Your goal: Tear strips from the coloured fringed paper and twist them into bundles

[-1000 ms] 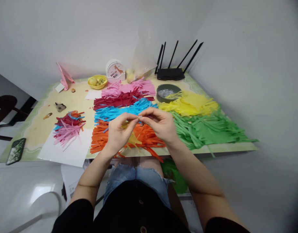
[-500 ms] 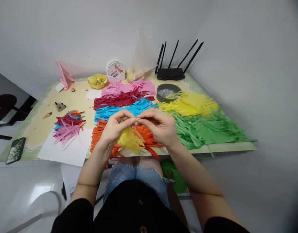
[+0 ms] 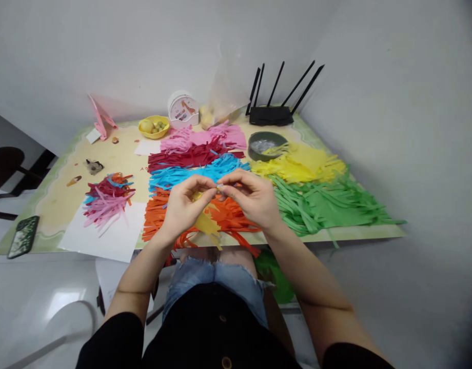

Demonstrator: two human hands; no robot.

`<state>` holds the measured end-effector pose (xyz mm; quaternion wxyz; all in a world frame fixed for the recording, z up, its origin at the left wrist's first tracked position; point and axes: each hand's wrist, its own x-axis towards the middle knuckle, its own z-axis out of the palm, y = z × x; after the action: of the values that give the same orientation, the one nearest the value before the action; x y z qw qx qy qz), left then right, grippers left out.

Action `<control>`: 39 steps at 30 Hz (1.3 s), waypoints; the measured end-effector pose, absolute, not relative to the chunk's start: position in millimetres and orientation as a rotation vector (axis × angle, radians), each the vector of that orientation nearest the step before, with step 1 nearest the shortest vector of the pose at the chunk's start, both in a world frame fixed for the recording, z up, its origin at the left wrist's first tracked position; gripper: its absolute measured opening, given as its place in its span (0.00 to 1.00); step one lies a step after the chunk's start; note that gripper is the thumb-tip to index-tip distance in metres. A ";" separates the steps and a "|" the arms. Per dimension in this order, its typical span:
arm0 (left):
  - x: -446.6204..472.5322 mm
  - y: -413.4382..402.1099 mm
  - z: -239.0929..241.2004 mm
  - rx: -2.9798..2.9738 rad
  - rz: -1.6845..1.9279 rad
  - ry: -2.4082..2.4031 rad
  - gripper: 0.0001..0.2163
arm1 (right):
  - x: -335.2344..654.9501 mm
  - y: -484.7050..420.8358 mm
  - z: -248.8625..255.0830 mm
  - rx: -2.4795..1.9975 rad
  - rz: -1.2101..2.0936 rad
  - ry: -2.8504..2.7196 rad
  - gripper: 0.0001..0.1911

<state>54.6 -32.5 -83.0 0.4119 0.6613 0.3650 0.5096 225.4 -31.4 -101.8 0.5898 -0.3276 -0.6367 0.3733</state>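
My left hand (image 3: 188, 202) and my right hand (image 3: 255, 197) meet fingertip to fingertip above the table. Both are closed in a pinch at the top of a yellow fringed paper tassel (image 3: 208, 224), whose strips hang below my left hand. The small spot between the fingertips is mostly hidden. Under my hands lies orange fringed paper (image 3: 156, 215), with blue fringed paper (image 3: 166, 178) just beyond it. To the right are green fringed paper (image 3: 336, 205) and yellow fringed paper (image 3: 301, 164). On the left, several finished-looking tassels (image 3: 107, 200) in pink, red, blue and orange lie in a pile.
A white sheet (image 3: 116, 241) lies under the pile, and a phone (image 3: 23, 237) rests at the left edge. Red (image 3: 174, 160) and pink fringed paper (image 3: 199, 139) lie farther back. Behind stand a yellow fruit bowl (image 3: 154, 134), a dark round dish (image 3: 255, 151) and a black router (image 3: 271, 116).
The yellow tassel has turned and now hangs narrower beneath my left hand. My fingertips remain together, with the fingers slightly shifted.
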 end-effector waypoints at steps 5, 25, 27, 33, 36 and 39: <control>53.7 -34.6 -84.0 1.706 1.354 0.991 0.07 | 225.7 -30.5 -106.1 -0.765 0.765 -1.577 0.05; 50.3 -33.8 -80.6 1.745 1.438 0.982 0.04 | 228.5 -32.4 -94.5 -0.788 0.759 -1.637 0.06; 50.4 -33.9 -81.2 1.780 1.435 1.004 0.03 | 227.3 -33.0 -94.3 -0.794 0.743 -1.653 0.06; 51.1 -30.4 -88.1 1.628 1.436 0.976 0.04 | 225.6 -33.0 -89.1 -0.816 0.514 -1.750 0.05; 53.1 -30.0 -88.7 1.585 1.453 0.960 0.08 | 226.7 -33.0 -85.3 -0.823 0.464 -1.784 0.05; 56.1 -29.2 -85.9 1.543 1.488 0.942 0.10 | 228.0 -32.9 -82.5 -0.814 0.451 -1.780 0.04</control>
<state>56.1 -29.2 -85.9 0.3897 0.6069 0.3707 0.5852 228.0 -32.9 -82.5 0.5366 -0.3421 -0.7477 0.1896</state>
